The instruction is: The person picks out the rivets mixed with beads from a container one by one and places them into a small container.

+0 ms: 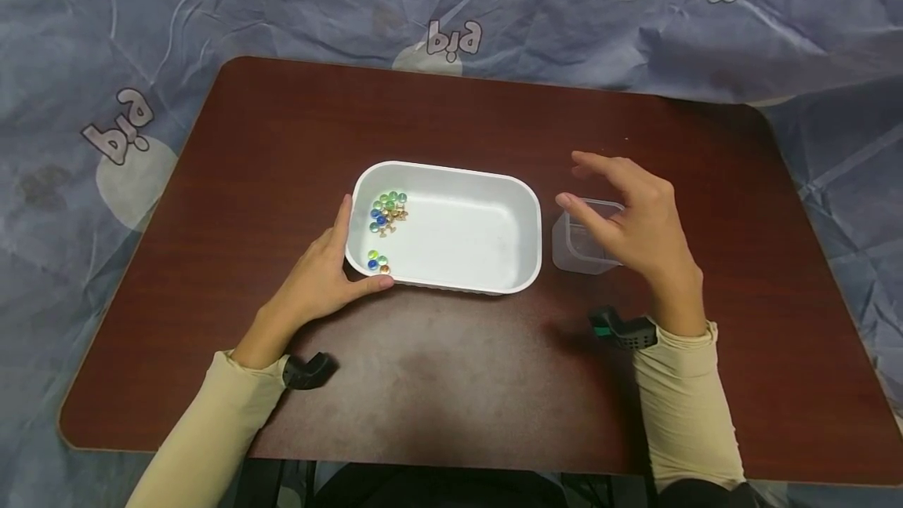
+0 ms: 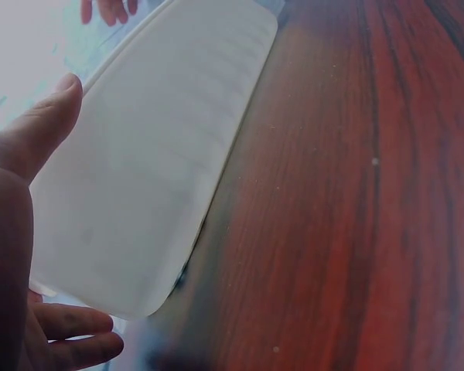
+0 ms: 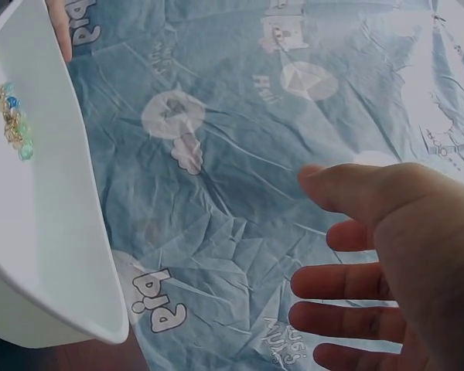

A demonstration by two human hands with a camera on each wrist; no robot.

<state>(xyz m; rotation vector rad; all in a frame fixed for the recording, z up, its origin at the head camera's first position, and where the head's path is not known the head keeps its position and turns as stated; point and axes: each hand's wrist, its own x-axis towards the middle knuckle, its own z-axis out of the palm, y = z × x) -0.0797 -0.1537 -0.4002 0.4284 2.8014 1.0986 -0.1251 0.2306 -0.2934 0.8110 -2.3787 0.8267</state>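
A white rectangular tray (image 1: pixel 466 230) with rounded corners lies across the middle of the table. My left hand (image 1: pixel 317 269) holds its near left corner, the thumb along the front wall and the fingers at the left end. Inside, at the left, several green and blue glass marbles (image 1: pixel 389 205) sit beside small gold-coloured pieces (image 1: pixel 399 214), whose kind is too small to tell. A smaller cluster of marbles (image 1: pixel 374 263) lies by the near left corner. My right hand (image 1: pixel 635 214), holding nothing, hovers with spread fingers over a clear plastic container (image 1: pixel 574 249), partly hiding it.
The brown wooden table (image 1: pixel 466 382) has rounded corners. Behind and around it hangs or lies a wrinkled blue printed cloth (image 1: pixel 339 14). A dark wrist camera (image 1: pixel 310 371) is worn on the left wrist, another camera (image 1: pixel 624 329) on the right.
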